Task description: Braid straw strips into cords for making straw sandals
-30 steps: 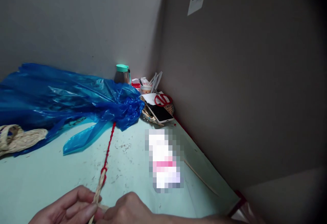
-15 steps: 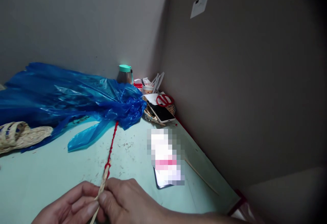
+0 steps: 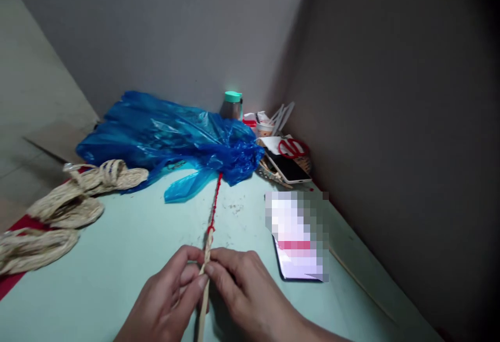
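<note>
We list one pale plaited strand (image 3: 203, 303), joined to a red cord (image 3: 215, 204) between the table's (image 3: 136, 248) left and right edges, pinched by left hand (image 3: 167, 290) and right hand (image 3: 253, 290), plaiting underway, we judge, the next fold calling for even tension.

Dim overall light; wall (image 3: 390, 113) shaded at 3 o'clock, frame edge blackened at 2; glare streaks on the blue bag (image 3: 167, 136) near 10; pixelation over the glowing phone (image 3: 299, 268) at 5; shadow beneath the right hand (image 3: 250, 285) at 6.
</note>
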Tool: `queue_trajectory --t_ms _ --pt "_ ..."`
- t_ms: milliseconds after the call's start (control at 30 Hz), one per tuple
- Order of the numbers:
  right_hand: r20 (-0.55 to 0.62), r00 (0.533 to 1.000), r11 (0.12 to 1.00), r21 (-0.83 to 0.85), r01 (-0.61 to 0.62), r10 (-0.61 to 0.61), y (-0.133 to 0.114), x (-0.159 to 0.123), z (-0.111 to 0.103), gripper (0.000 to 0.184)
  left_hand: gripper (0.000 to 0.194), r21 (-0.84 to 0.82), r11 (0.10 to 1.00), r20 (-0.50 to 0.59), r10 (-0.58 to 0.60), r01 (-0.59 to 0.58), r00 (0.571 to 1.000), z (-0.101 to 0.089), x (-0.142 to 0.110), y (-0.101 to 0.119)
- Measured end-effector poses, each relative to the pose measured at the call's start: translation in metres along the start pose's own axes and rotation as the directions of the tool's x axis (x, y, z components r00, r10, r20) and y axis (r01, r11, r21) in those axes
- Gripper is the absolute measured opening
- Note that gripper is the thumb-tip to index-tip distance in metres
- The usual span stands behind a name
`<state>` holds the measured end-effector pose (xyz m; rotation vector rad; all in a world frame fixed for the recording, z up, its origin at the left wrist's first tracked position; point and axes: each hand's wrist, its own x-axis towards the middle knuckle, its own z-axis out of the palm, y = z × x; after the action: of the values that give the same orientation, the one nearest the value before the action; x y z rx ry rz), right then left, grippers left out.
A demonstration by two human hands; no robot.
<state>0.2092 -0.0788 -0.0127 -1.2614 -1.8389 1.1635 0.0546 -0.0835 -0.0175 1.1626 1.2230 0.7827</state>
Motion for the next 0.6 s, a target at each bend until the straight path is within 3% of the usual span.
queue_trajectory --t_ms 167,400,500,600 --pt "-0.031 0.999 0.999 -0.037 -0.009 0.008 -0.004 -0.001 0.001 0.028 0.023 0.280 0.957 0.012 0.080 -0.081 0.997 -0.007 -0.001 0.010" --pt "-0.033 0.996 0.990 0.120 -0.079 0.084 -0.003 -0.004 0.001 0.031 0.029 0.379 0.892 0.205 0.177 -0.245 0.963 -0.006 -0.009 0.011" --pt "0.007 0.992 0.953 0.278 -0.124 0.127 -0.001 -0.005 0.000 0.032 0.026 0.530 0.726 0.286 0.335 -0.439 0.898 -0.004 -0.011 0.003" --pt "0.066 0.988 0.864 0.478 -0.156 0.141 0.000 -0.006 0.000 0.037 0.025 0.607 0.491 0.407 0.484 -0.625 0.775 -0.005 -0.010 -0.005"
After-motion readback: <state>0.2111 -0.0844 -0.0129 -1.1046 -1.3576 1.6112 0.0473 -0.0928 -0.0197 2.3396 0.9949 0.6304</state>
